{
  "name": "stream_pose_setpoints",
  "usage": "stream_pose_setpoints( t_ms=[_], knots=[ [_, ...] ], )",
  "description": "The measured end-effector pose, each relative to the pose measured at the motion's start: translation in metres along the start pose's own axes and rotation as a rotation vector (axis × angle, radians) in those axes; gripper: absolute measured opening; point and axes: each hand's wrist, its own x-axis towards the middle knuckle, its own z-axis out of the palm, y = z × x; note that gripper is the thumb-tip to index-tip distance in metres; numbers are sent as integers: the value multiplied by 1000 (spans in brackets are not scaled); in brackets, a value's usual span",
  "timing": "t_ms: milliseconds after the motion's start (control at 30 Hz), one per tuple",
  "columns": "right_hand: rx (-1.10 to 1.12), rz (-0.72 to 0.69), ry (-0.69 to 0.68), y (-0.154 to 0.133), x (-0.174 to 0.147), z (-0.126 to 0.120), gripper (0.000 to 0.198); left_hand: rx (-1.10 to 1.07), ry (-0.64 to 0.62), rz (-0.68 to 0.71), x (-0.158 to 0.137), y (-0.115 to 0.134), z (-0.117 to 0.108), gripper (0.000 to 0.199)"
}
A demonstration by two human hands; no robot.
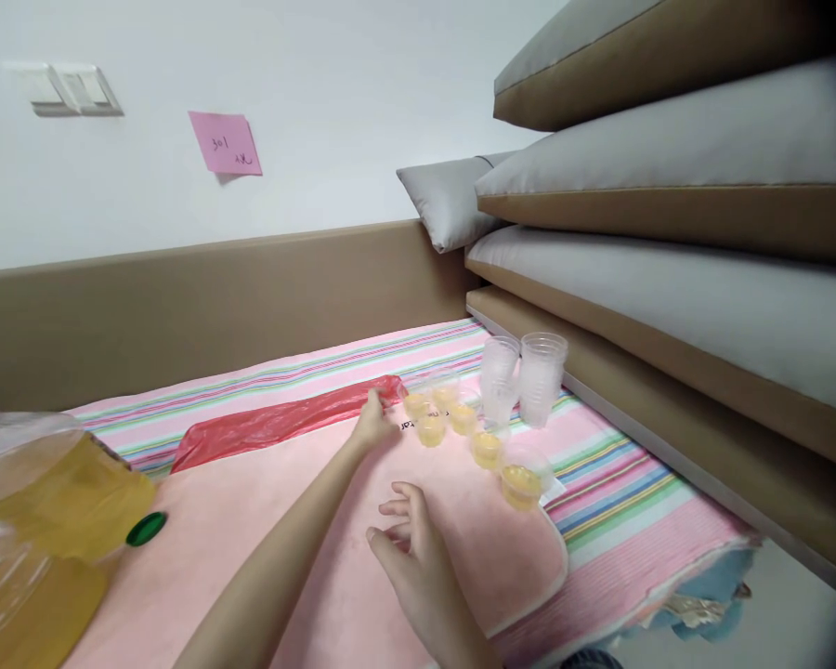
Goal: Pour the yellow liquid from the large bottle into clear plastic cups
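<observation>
Right hand (pixel 411 539), near: fingers parted, loosely curled over soft pink fabric mat (pixel 508 562). Left hand (pixel 377 425), farther: at right end of crinkled red plastic film (pixel 279 424), partly hiding it; grip cannot be determined. Clear round plastic cups of yellow liquid (pixel 463 420) stand right; ribbed translucent cup stacks (pixel 543 381) beyond.

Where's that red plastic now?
In the head view, the red plastic lies left of centre along the far edge of the pink mat, its right end at the left hand.
</observation>
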Motion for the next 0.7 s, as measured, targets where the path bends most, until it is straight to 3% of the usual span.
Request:
stream_pose_setpoints(
  t_ms=[133,267,467,700],
  knots=[
    [34,-17,-2,-4,4,-2,51,-75,43,45,-30,1,26,57],
    [38,-35,-13,-2,6,-3,58,-119,97,16,-40,9,41,48],
    [12,-39,-1,8,8,-3,60,-172,148,-23,-36,26,49,57],
    [5,-33,7,3,10,-4,61,-223,193,4,-32,30,53,42]
  ],
)
